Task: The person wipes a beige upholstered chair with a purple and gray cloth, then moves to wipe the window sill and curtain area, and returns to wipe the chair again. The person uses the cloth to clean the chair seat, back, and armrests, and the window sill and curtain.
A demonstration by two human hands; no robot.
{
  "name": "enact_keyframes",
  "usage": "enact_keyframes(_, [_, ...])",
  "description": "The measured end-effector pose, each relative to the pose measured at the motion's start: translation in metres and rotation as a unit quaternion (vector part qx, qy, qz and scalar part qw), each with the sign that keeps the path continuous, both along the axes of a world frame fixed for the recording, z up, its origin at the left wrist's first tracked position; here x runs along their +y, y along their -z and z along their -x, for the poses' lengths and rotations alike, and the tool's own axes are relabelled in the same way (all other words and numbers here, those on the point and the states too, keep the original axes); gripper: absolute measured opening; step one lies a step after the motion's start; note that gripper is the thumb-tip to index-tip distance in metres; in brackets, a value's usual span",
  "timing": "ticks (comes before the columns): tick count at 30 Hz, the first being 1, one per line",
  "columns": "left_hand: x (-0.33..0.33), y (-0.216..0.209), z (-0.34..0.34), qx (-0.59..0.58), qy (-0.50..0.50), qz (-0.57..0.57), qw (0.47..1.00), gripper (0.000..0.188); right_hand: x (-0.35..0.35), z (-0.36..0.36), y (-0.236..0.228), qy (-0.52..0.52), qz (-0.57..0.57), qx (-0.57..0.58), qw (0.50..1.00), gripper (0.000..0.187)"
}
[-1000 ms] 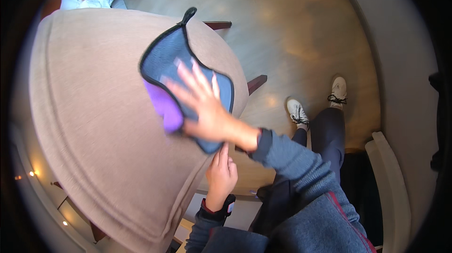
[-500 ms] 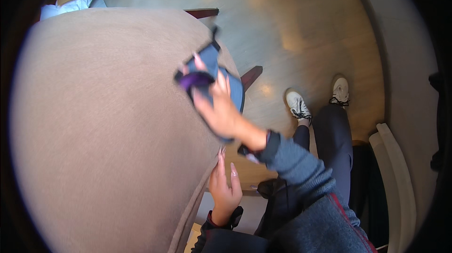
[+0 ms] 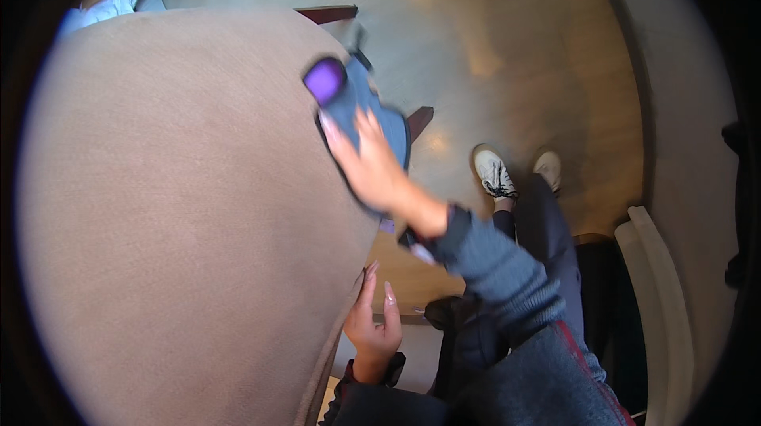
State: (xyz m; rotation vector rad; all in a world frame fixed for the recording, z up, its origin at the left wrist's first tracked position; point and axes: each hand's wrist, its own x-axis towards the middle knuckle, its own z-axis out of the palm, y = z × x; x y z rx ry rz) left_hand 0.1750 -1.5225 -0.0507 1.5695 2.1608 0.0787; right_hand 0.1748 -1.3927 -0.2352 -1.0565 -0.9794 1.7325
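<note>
A blue-grey fabric piece (image 3: 391, 126) with black edging and a bright purple rounded patch (image 3: 325, 80) lies over the right edge of the beige cloth-covered table (image 3: 190, 188). A dark strap-like end sticks out at its far side; its exact kind I cannot make out. My right hand (image 3: 372, 168) rests on this fabric, fingers stretched out and slightly smeared by motion. Lower down, my left hand (image 3: 374, 331) is at the table's edge, fingers straight and thumb apart, its fingertips touching the cloth's border.
Dark red-brown wooden legs (image 3: 420, 121) jut out beyond the table's right edge. Two white shoes (image 3: 493, 172) stand on the brown floor (image 3: 555, 45). A cream curved seat edge (image 3: 662, 291) is at the right, and a white-blue cloth (image 3: 115, 7) at the far left.
My right hand has slid off the purple patch, which now shows whole and sits farther up. The hand lies flatter on the blue-grey fabric. My left hand stays by the table's edge.
</note>
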Motion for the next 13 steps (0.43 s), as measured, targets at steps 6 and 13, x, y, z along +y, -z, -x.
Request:
enact_keyframes(6, [-0.021,-0.001,-0.008,0.086,-0.009,-0.016,0.996,0.035,-0.003,0.02,0.076,0.019,0.293,-0.086,0.952,0.079])
enact_keyframes(13, [-0.061,-0.017,0.007,0.074,-0.134,-0.039,0.987,0.02,-0.155,0.036,-0.009,-0.062,0.271,-0.012,0.96,0.079])
